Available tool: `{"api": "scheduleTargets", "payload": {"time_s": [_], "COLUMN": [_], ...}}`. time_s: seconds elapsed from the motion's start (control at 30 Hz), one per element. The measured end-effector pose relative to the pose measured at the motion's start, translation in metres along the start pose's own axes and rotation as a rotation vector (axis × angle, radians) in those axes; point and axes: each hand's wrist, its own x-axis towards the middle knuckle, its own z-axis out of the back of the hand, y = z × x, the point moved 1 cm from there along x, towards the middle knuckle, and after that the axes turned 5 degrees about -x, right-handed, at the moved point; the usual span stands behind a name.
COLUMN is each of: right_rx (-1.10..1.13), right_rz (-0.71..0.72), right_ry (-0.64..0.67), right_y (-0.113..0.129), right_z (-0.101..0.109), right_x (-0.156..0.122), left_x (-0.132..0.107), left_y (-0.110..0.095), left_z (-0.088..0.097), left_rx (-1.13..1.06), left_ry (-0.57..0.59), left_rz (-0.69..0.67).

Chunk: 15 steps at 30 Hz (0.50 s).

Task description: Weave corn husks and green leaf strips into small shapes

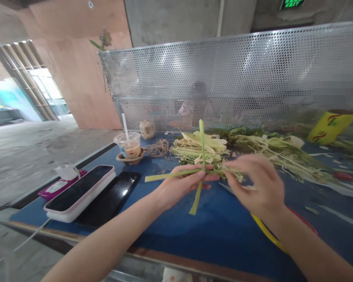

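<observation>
Two green leaf strips [202, 156] cross each other above the blue table [217, 231], one upright and one lying level. My left hand [179, 186] pinches them where they cross, thumb on top. My right hand [257, 184] is closed on the right end of the level strip and is blurred by motion. Both hands hover over the table's middle.
A heap of green and pale leaves [247, 150] lies behind the hands. To the left are two phones [79, 192], a drink cup with a straw [130, 147], a coil of twine [159, 149] and a yellow cup [331, 126] far right. A perforated metal screen [238, 74] backs the table, with a person behind it.
</observation>
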Motion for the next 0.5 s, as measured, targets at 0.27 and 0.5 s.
{"api": "scheduleTargets", "payload": {"time_s": [0.27, 0.5], "right_rx": [-0.163, 0.294], "right_rz": [0.548, 0.001], "right_ry": [0.165, 0.205], "right_y": [0.020, 0.007], "right_z": [-0.012, -0.005], "right_x": [-0.010, -0.004], "left_x": [0.002, 0.006], "left_y": [0.005, 0.000], "left_z": [0.006, 0.011], "left_rx": [0.053, 0.142], "left_ry": [-0.091, 0.000], "left_rz": [0.029, -0.094]}}
